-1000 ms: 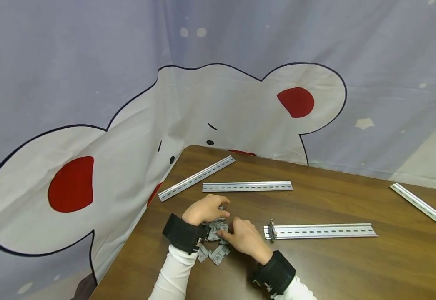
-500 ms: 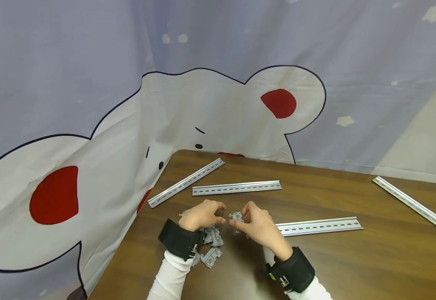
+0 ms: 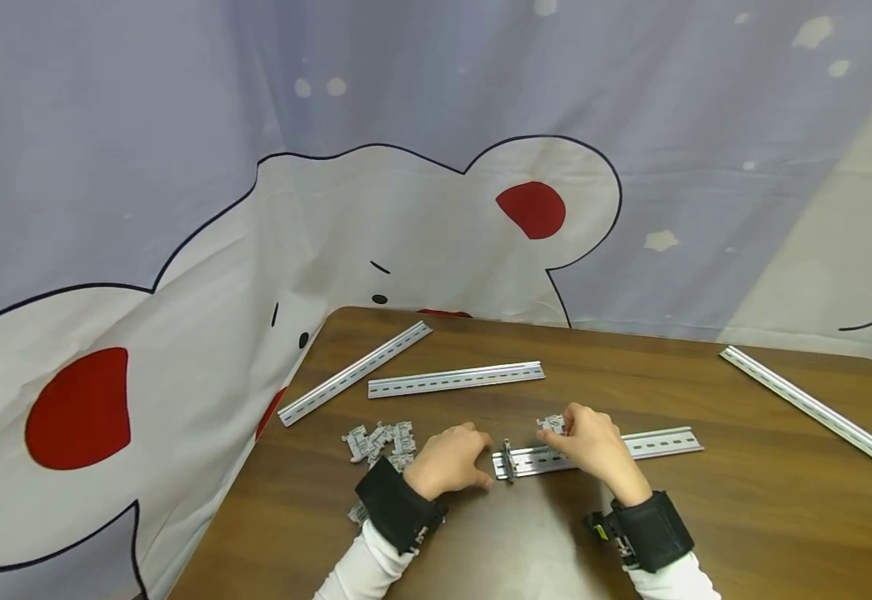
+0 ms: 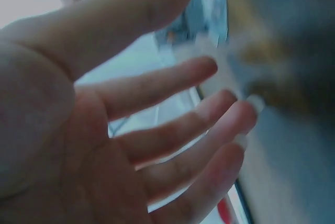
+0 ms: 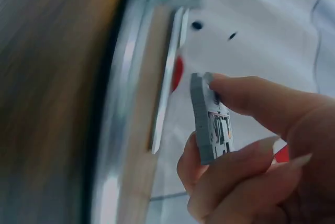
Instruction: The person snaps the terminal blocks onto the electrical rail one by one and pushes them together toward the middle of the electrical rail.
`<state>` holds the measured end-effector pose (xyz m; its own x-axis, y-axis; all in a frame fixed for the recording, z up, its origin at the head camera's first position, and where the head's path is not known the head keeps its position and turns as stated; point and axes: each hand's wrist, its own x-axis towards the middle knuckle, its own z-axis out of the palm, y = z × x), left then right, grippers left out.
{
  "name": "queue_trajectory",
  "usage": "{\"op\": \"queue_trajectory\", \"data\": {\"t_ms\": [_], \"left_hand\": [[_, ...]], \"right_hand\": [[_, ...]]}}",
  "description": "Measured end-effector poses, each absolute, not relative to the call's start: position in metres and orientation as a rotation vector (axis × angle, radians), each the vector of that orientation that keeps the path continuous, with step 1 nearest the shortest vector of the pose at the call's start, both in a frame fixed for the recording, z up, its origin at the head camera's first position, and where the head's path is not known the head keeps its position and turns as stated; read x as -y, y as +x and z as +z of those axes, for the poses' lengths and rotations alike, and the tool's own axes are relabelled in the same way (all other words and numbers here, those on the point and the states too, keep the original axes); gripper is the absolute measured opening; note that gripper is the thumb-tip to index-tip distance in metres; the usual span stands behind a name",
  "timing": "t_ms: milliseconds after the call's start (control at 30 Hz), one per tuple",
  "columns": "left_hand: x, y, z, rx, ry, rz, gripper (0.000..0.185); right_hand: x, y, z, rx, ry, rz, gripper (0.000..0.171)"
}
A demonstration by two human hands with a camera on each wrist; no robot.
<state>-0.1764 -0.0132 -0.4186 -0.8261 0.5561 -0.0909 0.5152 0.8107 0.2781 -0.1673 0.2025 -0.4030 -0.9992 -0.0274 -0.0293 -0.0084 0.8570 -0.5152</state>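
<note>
In the head view my right hand [image 3: 596,446] pinches a grey terminal block [image 3: 551,423] above the nearest slotted metal rail [image 3: 664,442]. The right wrist view shows that terminal block [image 5: 210,122] between thumb and fingers. Another block [image 3: 508,460] stands mounted across the rail's left end. My left hand [image 3: 447,460] hovers just left of that end, its fingers spread and lightly bent. Nothing lies in its palm [image 4: 78,166] in the left wrist view. Several loose grey terminal blocks [image 3: 379,439] lie on the wooden table behind my left hand, which partly hides them.
Two more slotted rails lie farther back, one slanted [image 3: 353,375] near the left edge and one level [image 3: 456,380]. A further rail [image 3: 819,408] slants at the far right. A printed curtain [image 3: 406,217] hangs behind the wooden table [image 3: 766,517].
My right hand has picked a terminal block from the pile and carried it right, over the rail. The left hand has moved right, off the pile, toward the rail's left end.
</note>
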Motion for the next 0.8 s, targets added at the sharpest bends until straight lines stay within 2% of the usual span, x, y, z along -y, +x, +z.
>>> {"op": "queue_trajectory", "data": {"t_ms": [300, 467, 633, 800], "left_hand": [[-0.005, -0.164, -0.438, -3.051, 0.741, 0.432, 0.045], [-0.013, -0.163, -0.443, -3.123, 0.697, 0.478, 0.043], [-0.017, -0.164, -0.445, -3.154, 0.679, 0.498, 0.038], [-0.021, -0.164, -0.445, -3.142, 0.694, 0.506, 0.036]], "right_hand": [[-0.212, -0.171, -0.411, -2.876, -0.158, -0.828, 0.020], [-0.209, -0.168, -0.407, -2.849, -0.205, -0.757, 0.027], [-0.205, -0.168, -0.409, -2.890, -0.202, -0.683, 0.015], [-0.202, -0.167, -0.413, -2.937, -0.163, -0.680, 0.036]]}}
